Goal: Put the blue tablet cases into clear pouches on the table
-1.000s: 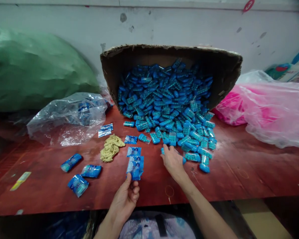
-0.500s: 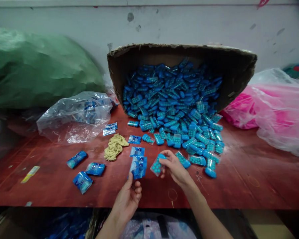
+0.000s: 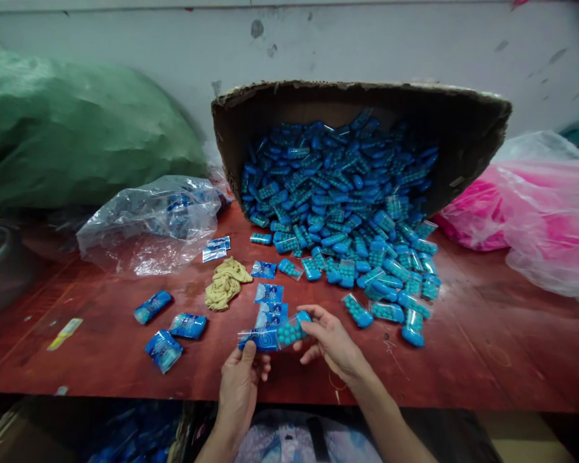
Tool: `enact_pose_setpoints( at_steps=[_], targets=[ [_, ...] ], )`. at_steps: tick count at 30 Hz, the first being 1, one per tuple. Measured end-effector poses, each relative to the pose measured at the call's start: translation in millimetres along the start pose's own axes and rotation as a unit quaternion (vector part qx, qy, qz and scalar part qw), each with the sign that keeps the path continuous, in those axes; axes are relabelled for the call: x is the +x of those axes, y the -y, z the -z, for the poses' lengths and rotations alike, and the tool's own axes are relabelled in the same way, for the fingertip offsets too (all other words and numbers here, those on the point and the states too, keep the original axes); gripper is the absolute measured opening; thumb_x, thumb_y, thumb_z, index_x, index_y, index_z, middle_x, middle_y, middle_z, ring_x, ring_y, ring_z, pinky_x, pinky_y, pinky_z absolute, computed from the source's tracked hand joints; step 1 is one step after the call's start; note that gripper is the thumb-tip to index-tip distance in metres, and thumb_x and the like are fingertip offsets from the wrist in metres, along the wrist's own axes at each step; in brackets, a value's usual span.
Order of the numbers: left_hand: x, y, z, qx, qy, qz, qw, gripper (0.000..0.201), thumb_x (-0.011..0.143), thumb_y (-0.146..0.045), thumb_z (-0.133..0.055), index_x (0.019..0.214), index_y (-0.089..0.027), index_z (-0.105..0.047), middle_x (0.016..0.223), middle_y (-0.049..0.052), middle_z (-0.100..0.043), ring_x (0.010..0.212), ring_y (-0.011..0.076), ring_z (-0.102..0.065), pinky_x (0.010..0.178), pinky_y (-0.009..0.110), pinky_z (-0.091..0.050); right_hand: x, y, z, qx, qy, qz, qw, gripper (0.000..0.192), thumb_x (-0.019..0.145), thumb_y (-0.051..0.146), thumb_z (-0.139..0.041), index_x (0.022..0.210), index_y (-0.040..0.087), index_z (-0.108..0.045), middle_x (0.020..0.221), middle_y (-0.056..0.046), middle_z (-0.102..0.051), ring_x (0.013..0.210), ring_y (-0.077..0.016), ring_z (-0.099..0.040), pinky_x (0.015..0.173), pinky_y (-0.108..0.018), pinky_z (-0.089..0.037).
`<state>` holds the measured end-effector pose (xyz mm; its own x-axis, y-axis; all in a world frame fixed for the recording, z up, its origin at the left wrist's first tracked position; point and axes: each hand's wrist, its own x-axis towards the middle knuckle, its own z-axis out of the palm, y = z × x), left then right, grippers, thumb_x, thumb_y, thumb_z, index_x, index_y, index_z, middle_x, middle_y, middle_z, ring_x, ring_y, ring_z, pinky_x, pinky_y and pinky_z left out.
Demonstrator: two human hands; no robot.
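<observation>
My left hand [image 3: 244, 379], near the table's front edge, pinches a small blue printed packet sleeve [image 3: 258, 339] between thumb and fingers. A clear bottle [image 3: 289, 332] with a blue cap and turquoise balls is gripped at its cap by my right hand [image 3: 330, 344]. The bottle's clear end meets the right end of the sleeve; I cannot tell how far inside it is. Just beyond, blue flat packets [image 3: 269, 294] lie in a short row. Several filled blue packets [image 3: 163, 350] rest on the left.
A tipped cardboard box [image 3: 231, 154] spills many similar bottles [image 3: 338, 193] onto the red table [image 3: 502, 347]. Left are a yellowish cloth [image 3: 226, 283], a clear plastic bag [image 3: 147, 225] and a large green sack [image 3: 77, 128]. A bag with pink contents [image 3: 535, 212] sits at right.
My left hand has lifted a sleeve off the row and turned it sideways. My right hand has brought the bottle left, up to the sleeve's end.
</observation>
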<state>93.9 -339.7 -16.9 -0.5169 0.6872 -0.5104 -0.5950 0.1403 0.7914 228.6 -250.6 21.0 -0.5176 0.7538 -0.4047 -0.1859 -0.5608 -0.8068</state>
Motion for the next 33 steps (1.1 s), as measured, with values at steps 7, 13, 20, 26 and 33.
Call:
enact_pose_setpoints(
  at_steps=[7,13,20,26,33],
  targets=[
    [1.5,-3.2,2.8,-0.010,-0.003,-0.023,1.000,0.034,0.053,-0.042,-0.072,0.063,-0.013,-0.056,0.046,0.000,-0.059,0.044,0.0136,-0.056,0.039,0.022,-0.039,-7.6,-14.2,-6.1,0.031,-0.021,0.018,0.999,0.035,0.065,0.034,-0.067,0.087,0.019,-0.043,0.073,0.003,-0.057,0.053,-0.0126,-0.062,0.037,-0.019,-0.049],
    [3.6,-5.2,4.9,-0.029,0.006,-0.005,1.000,0.032,0.055,-0.040,-0.071,0.065,-0.014,-0.055,0.046,0.000,-0.060,0.045,0.0142,-0.057,0.039,0.021,-0.040,-10.4,-22.8,-8.0,0.019,-0.039,0.024,0.999,0.036,0.064,0.035,-0.068,0.083,0.019,-0.042,0.071,0.004,-0.056,0.053,-0.0127,-0.063,0.037,-0.019,-0.049],
    [4.8,-6.4,6.9,-0.047,0.008,-0.005,0.999,0.029,0.058,-0.039,-0.070,0.065,-0.015,-0.054,0.047,0.000,-0.060,0.046,0.0141,-0.058,0.040,0.022,-0.043,-11.1,-29.3,-9.8,0.014,-0.043,0.017,0.999,0.037,0.063,0.038,-0.068,0.081,0.019,-0.041,0.069,0.005,-0.055,0.047,-0.0109,-0.061,0.036,-0.018,-0.048],
    [1.9,-7.7,4.4,-0.056,0.016,-0.001,0.998,0.028,0.060,-0.039,-0.068,0.066,-0.015,-0.054,0.047,-0.001,-0.060,0.046,0.0133,-0.057,0.040,0.021,-0.043,-12.0,-35.6,-14.0,-0.007,-0.055,0.030,0.998,0.037,0.064,0.041,-0.067,0.079,0.020,-0.040,0.067,0.005,-0.055,0.045,-0.0104,-0.060,0.036,-0.019,-0.047],
    [3.6,-13.1,0.6,-0.082,-0.002,0.021,0.996,0.029,0.055,-0.036,-0.072,0.066,-0.015,-0.056,0.051,-0.001,-0.064,0.049,0.0128,-0.059,0.046,0.022,-0.049,-15.4,-52.4,-16.8,-0.058,-0.069,0.074,0.993,0.037,0.065,0.043,-0.066,0.080,0.020,-0.042,0.061,0.006,-0.053,0.044,-0.0097,-0.057,0.036,-0.018,-0.044]
  ],
)
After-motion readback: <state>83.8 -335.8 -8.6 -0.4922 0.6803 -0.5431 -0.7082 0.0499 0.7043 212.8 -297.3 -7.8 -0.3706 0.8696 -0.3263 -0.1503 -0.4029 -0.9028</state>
